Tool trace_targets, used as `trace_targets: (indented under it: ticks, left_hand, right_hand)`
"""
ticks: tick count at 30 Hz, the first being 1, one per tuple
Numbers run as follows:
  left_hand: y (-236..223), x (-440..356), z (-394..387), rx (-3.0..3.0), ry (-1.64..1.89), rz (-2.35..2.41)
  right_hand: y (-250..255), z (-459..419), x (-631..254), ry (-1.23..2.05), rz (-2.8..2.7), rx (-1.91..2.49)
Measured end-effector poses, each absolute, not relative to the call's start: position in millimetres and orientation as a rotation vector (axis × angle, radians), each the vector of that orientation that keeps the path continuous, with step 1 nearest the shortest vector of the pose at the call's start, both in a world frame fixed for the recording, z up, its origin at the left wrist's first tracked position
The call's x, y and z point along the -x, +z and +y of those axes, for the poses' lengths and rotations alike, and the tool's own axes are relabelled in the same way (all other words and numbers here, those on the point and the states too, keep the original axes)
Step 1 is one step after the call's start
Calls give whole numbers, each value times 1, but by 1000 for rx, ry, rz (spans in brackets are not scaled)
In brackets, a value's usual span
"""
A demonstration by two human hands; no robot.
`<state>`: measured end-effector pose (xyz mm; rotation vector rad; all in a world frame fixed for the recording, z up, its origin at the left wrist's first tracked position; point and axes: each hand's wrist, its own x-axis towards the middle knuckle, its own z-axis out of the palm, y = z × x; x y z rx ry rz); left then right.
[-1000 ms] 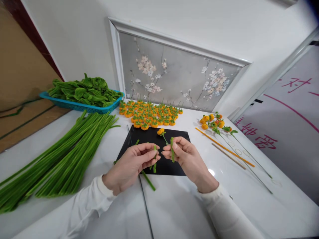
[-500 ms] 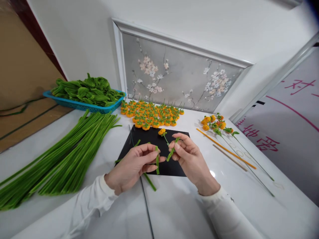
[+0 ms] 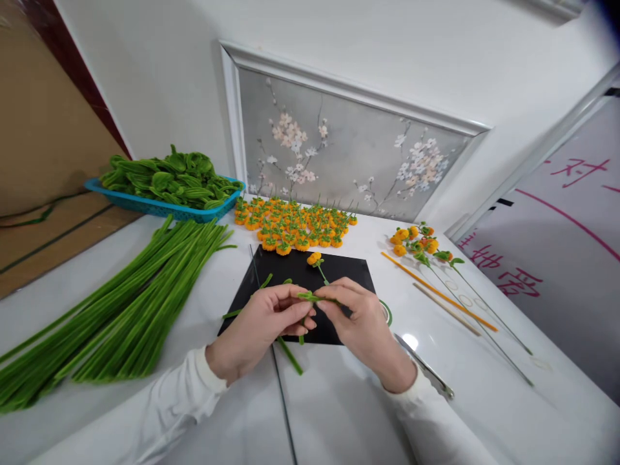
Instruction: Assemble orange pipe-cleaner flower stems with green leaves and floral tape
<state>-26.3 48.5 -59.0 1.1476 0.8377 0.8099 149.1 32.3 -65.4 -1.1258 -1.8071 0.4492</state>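
Note:
Over a black mat (image 3: 361,274), my left hand (image 3: 264,323) and my right hand (image 3: 363,326) meet fingertip to fingertip. Both pinch short green pipe cleaner pieces (image 3: 309,296), which lie roughly level between them; where one piece ends and the other begins is hidden. Another short end hangs under my left fingers. Just beyond the hands lies an orange pompom flower (image 3: 314,258) on a thin green stem. More cut green pieces (image 3: 290,355) are on and beside the mat, near my left hand.
Long green pipe cleaners (image 3: 130,310) are heaped at left, below a blue basket (image 3: 194,213) of green leaves. Rows of orange flowers (image 3: 295,223) stand behind the mat. At right are flower stems (image 3: 484,316), an orange stick (image 3: 436,287), a green tape roll (image 3: 386,312) and a metal tool (image 3: 426,368).
My right hand has moved left and down, bringing its green piece against my left hand's. The tape roll and the metal tool now show beside my right hand.

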Motion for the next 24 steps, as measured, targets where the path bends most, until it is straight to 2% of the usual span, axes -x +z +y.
trace_targets:
  ticks: [10, 24]
  left_hand:
    - [-59, 23, 52, -1091, 836, 956]
    - [-56, 24, 49, -1133, 748, 917]
  right_hand:
    - [-74, 33, -157, 42, -1952, 1154]
    - [-70, 30, -157, -53, -2101, 1180]
